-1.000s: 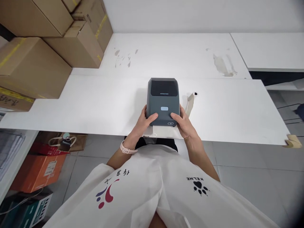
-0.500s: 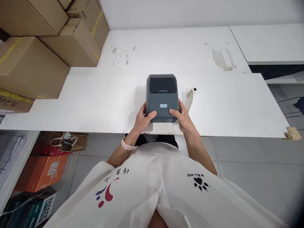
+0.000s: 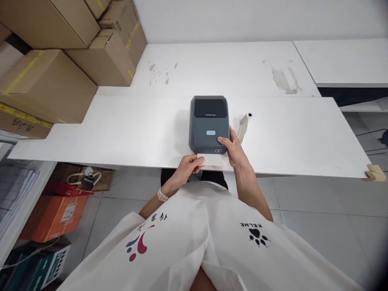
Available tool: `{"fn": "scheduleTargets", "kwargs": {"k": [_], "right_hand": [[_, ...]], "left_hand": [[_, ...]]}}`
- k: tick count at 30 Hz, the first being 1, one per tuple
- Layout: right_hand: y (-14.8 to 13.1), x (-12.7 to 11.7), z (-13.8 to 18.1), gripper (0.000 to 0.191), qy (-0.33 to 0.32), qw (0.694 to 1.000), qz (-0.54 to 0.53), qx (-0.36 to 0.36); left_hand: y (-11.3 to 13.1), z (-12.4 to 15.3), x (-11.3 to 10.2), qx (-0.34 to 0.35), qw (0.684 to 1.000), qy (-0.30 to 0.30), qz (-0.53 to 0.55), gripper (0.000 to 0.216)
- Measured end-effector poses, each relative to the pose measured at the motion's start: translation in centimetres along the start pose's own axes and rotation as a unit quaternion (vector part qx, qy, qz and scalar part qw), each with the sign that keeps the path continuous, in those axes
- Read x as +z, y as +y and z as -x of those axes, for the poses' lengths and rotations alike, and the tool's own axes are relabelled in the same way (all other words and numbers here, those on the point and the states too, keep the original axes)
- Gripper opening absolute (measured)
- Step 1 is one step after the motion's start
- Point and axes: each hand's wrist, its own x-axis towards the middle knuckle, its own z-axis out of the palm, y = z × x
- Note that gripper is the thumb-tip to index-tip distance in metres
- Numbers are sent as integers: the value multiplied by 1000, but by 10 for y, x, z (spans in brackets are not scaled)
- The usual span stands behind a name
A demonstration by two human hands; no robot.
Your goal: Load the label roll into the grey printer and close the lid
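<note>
A dark grey label printer stands near the front edge of the white table. A white label sticks out of its front slot. My left hand pinches the left end of that label, just below the table edge. My right hand grips the printer's front right corner, thumb on top near the small round button.
Stacked cardboard boxes fill the table's left end. A beige strip lies by a cable hole right of the printer. Orange and green boxes and a brown bag sit on the floor at left. A second white table stands at back right.
My left hand left the printer's front left corner and dropped to the label, which it now pinches. My right hand stayed on the printer.
</note>
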Motion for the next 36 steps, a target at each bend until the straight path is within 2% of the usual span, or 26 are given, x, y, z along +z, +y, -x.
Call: {"fn": "scheduleTargets", "kwargs": {"k": [4, 7, 9, 10, 13, 15, 17, 20, 23, 29, 32, 36], "right_hand": [[-13, 5, -8, 100, 32, 999, 24, -17], [-22, 8, -17, 112, 41, 997, 56, -23], [-24, 9, -23, 116, 49, 995, 76, -27], [-24, 9, -25, 117, 54, 995, 83, -30], [-22, 6, -25, 117, 51, 995, 81, -32], [-20, 3, -19, 112, 25, 996, 71, -44], [-14, -2, -8, 100, 11, 996, 65, -64], [-3, -8, 8, 78, 31, 993, 65, -89], [10, -13, 15, 67, 50, 990, 69, -112], [23, -12, 9, 70, 57, 991, 50, -110], [23, -6, 9, 74, 71, 992, 27, -105], [13, -4, 8, 74, 67, 990, -6, -125]], "left_hand": [[9, -1, 5, 22, 1000, 9, -19, 46], [8, 2, -1, 36, 997, 4, -63, 48], [9, 3, -8, 51, 995, 22, -83, 49], [10, 3, -12, 64, 993, 51, -81, 50], [15, -1, -22, 134, 972, 186, -48, 49], [19, -6, -26, 180, 953, 239, -38, 39], [21, -12, -27, 196, 952, 229, -45, 40], [20, -20, -24, 172, 971, 161, -50, 60], [17, -26, -19, 163, 979, 115, -36, 68], [5, -33, -14, 165, 980, 108, -9, 71], [-2, -33, -11, 168, 977, 127, -7, 70], [10, -30, -11, 186, 972, 136, -39, 69]]}}
